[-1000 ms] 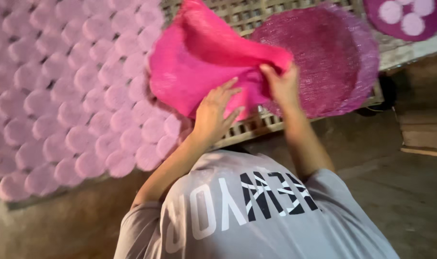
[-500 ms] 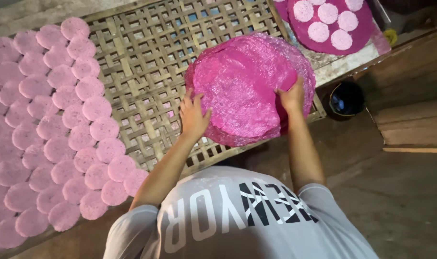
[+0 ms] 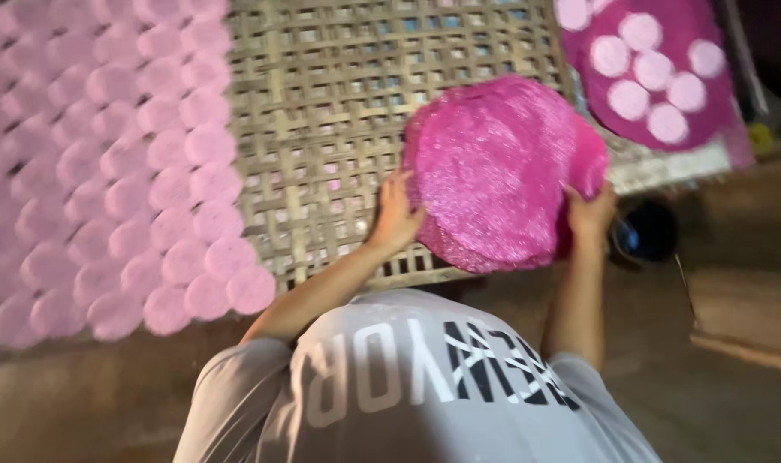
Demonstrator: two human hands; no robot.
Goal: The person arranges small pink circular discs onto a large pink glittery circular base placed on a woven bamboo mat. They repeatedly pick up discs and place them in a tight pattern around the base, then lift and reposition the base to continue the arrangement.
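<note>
A stack of round pink mesh mats (image 3: 493,171) rests tilted on the near right part of a woven bamboo rack (image 3: 339,103). My left hand (image 3: 396,214) grips the stack's near left rim. At the near right rim, my right hand (image 3: 589,210) holds it, fingers curled around the edge. Both forearms reach out over my grey printed shirt (image 3: 416,386).
Many pale pink round discs (image 3: 107,171) lie in rows on the left of the rack. Another pink mat (image 3: 656,77) with several pale discs on it sits at the upper right. A dark bucket (image 3: 652,231) stands on the floor beside my right hand.
A second ago my hands held a pink sheet raised over the stack. It then lay flat. Now both hands grip the stack's rims and it sits farther right.
</note>
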